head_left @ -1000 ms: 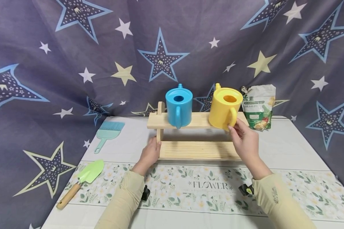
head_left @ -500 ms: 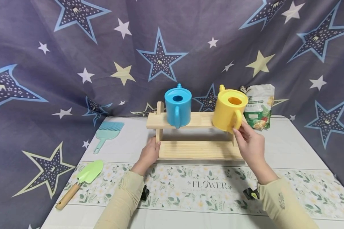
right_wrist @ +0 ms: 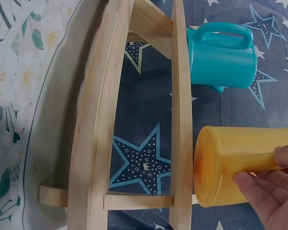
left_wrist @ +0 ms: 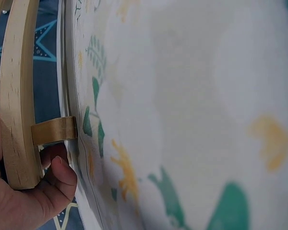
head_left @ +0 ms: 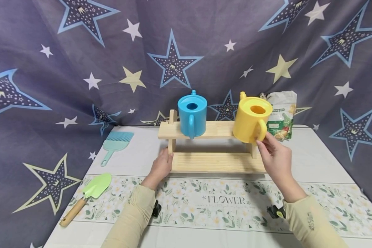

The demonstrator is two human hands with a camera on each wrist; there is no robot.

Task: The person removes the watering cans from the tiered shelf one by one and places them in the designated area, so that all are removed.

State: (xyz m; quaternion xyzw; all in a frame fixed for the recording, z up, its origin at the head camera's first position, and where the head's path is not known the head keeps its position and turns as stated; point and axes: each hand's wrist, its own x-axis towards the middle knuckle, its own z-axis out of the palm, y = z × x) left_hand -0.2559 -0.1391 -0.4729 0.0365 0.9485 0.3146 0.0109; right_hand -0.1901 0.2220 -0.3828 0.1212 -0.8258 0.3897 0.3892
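Note:
My right hand [head_left: 277,158] pinches the handle of a yellow watering can [head_left: 248,121] at the right end of the upper board of a two-tier wooden shelf [head_left: 217,162]. In the right wrist view the yellow can's base [right_wrist: 206,165] is close to that board; whether they touch I cannot tell. On the upper board's left part a blue watering can [head_left: 193,119] stands upright, handle towards me. My left hand [head_left: 162,166] grips the left end of the lower board; the left wrist view has its fingers [left_wrist: 62,177] curled round the wood, partly hidden.
A white and green pouch [head_left: 282,115] stands behind the yellow can at the back right. On the left of the table lie a teal brush [head_left: 116,144] and a green trowel [head_left: 96,186] with a wooden handle. A star-patterned cloth [head_left: 186,44] hangs behind.
My right hand has moved the yellow watering can to the right along the upper board, towards its end. My left hand has kept its grip on the shelf; the blue can has stayed put.

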